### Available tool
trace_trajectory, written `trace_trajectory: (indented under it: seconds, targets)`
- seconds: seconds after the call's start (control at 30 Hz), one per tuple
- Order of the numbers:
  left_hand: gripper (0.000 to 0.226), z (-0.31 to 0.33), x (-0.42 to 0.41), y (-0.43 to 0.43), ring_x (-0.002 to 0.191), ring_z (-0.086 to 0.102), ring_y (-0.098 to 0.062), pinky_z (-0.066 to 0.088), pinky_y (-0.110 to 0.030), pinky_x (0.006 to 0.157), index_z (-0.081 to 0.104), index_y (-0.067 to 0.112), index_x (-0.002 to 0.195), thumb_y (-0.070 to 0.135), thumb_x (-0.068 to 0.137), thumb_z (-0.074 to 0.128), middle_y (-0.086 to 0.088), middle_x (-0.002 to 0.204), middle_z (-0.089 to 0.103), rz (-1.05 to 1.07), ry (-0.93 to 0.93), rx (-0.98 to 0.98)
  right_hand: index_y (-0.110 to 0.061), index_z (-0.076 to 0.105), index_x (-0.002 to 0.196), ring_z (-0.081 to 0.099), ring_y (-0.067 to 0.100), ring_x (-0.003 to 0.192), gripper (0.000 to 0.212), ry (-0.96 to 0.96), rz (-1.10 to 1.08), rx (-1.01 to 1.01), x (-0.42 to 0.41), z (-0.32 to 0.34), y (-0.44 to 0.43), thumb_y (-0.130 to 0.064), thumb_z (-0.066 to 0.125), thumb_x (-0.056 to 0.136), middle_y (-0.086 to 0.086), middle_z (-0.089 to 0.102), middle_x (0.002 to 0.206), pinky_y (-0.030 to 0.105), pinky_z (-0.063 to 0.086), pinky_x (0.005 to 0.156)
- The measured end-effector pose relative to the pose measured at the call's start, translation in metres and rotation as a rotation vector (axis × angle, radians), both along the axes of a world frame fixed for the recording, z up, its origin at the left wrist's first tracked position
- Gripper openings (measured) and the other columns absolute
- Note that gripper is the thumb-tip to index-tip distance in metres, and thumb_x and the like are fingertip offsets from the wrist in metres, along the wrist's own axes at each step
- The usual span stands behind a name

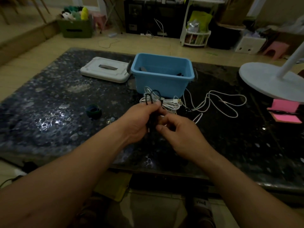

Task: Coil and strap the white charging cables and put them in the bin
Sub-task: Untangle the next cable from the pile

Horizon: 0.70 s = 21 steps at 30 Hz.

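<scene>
Coiled white charging cable (167, 104) is sitting just above the tabletop (49, 116), right in front of the blue bin (162, 79), w/ its USB plug sticking out to the right. Left hand (141, 120) is gripping the coil at its near edge, thumb on top, along w/ a black strap (150, 97) looping up over the fingers. Right hand (180, 130) is curling in toward the strap's lower end; too dim to tell if it's actually pinching it. A second white cable (222, 102) is lying loose to the right, not yet coiled.

Risks, IMO: turns are looking slack, so the coil could spring open if the left grip eases before the strap is closing. The plug or the loose cable nearby could also snag and get dragged along. Bin's white lid (105, 69) is lying off to the left, so the drop-in path is open.
</scene>
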<state>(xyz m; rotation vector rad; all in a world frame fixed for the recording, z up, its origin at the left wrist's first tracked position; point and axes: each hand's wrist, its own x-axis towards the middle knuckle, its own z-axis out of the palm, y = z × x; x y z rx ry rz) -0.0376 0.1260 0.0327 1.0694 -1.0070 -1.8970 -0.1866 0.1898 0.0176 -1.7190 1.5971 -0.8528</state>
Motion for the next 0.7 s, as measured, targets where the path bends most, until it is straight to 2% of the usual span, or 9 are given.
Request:
trace_trajectory:
  seconds: [0.1, 0.17, 0.23, 0.27, 0.37, 0.47, 0.57, 0.63, 0.7]
  targets:
    - [0.033, 0.005, 0.010, -0.012, 0.068, 0.063, -0.021, 0.060, -0.034, 0.067, 0.055, 0.013, 0.083, 0.027, 0.111, 0.045, -0.006, 0.071, 0.058, 0.096, 0.172, 0.081, -0.030, 0.067, 0.090, 0.064, -0.001, 0.080, 0.016, 0.140, 0.035, 0.050, -0.007, -0.003, -0.002, -0.038, 0.064, 0.103, -0.014, 0.071, 0.090, 0.031, 0.052, 0.075]
    - [0.034, 0.010, 0.022, -0.023, 0.053, 0.043, -0.012, 0.045, -0.022, 0.046, 0.049, 0.017, 0.081, 0.029, 0.112, 0.042, 0.001, 0.063, 0.041, 0.150, 0.239, 0.147, -0.025, 0.066, 0.089, 0.061, 0.005, 0.071, 0.023, 0.150, 0.087, 0.121, -0.014, -0.002, -0.003, -0.038, 0.058, 0.106, -0.006, 0.068, 0.080, 0.033, 0.048, 0.068]
    - [0.033, 0.009, 0.032, -0.032, 0.050, 0.025, -0.008, 0.018, -0.017, 0.039, 0.045, 0.020, 0.080, 0.030, 0.112, 0.042, 0.003, 0.063, 0.032, 0.124, 0.110, 0.097, -0.027, 0.068, 0.091, 0.060, 0.001, 0.073, 0.020, 0.228, 0.145, 0.096, -0.022, 0.002, -0.002, -0.039, 0.059, 0.105, -0.011, 0.067, 0.080, 0.029, 0.046, 0.071]
    - [0.033, 0.007, 0.034, -0.033, 0.050, 0.023, -0.008, 0.014, -0.018, 0.039, 0.045, 0.021, 0.080, 0.030, 0.111, 0.044, 0.003, 0.063, 0.032, 0.083, -0.011, 0.025, -0.030, 0.068, 0.092, 0.059, -0.001, 0.075, 0.018, 0.338, 0.167, 0.036, -0.028, 0.004, -0.004, -0.041, 0.061, 0.104, -0.014, 0.066, 0.079, 0.028, 0.045, 0.076]
    - [0.028, 0.003, 0.030, -0.019, 0.050, 0.035, -0.008, 0.027, -0.022, 0.044, 0.053, 0.024, 0.082, 0.035, 0.106, 0.059, 0.006, 0.062, 0.046, -0.152, -0.439, -0.256, -0.033, 0.066, 0.088, 0.050, -0.007, 0.077, 0.022, 0.639, 0.177, -0.098, -0.043, 0.013, -0.011, -0.052, 0.064, 0.098, -0.021, 0.060, 0.077, 0.030, 0.036, 0.091]
    - [0.025, 0.005, 0.024, -0.006, 0.058, 0.056, -0.004, 0.047, -0.024, 0.058, 0.065, 0.021, 0.087, 0.042, 0.098, 0.071, 0.015, 0.064, 0.062, -0.416, -0.684, -0.523, -0.030, 0.066, 0.089, 0.061, 0.003, 0.080, 0.020, 0.417, 0.048, -0.113, -0.046, 0.023, -0.016, -0.049, 0.070, 0.095, -0.014, 0.066, 0.082, 0.030, 0.045, 0.076]
    - [0.027, -0.001, 0.018, -0.001, 0.082, 0.071, -0.019, 0.056, -0.038, 0.079, 0.069, 0.018, 0.099, 0.045, 0.096, 0.072, -0.001, 0.088, 0.076, -0.563, -0.791, -0.673, -0.028, 0.063, 0.093, 0.063, 0.009, 0.079, 0.015, 0.137, -0.035, -0.083, -0.035, 0.028, -0.018, -0.038, 0.073, 0.096, -0.007, 0.067, 0.087, 0.030, 0.052, 0.071]
    - [0.021, -0.004, 0.015, 0.003, 0.072, 0.070, -0.016, 0.055, -0.034, 0.075, 0.067, 0.020, 0.094, 0.039, 0.103, 0.064, -0.002, 0.080, 0.075, -0.605, -0.764, -0.681, -0.028, 0.063, 0.095, 0.064, 0.013, 0.079, 0.014, 0.067, -0.049, -0.069, -0.030, 0.029, -0.020, -0.036, 0.074, 0.097, -0.003, 0.068, 0.087, 0.031, 0.053, 0.070]
    - [0.028, -0.005, 0.016, 0.003, 0.059, 0.060, -0.014, 0.050, -0.033, 0.065, 0.065, 0.019, 0.087, 0.038, 0.107, 0.057, 0.000, 0.065, 0.066, -0.572, -0.725, -0.656, -0.027, 0.064, 0.096, 0.064, 0.011, 0.078, 0.013, 0.034, -0.050, -0.062, -0.030, 0.032, -0.022, -0.037, 0.071, 0.099, -0.002, 0.068, 0.088, 0.028, 0.051, 0.069]
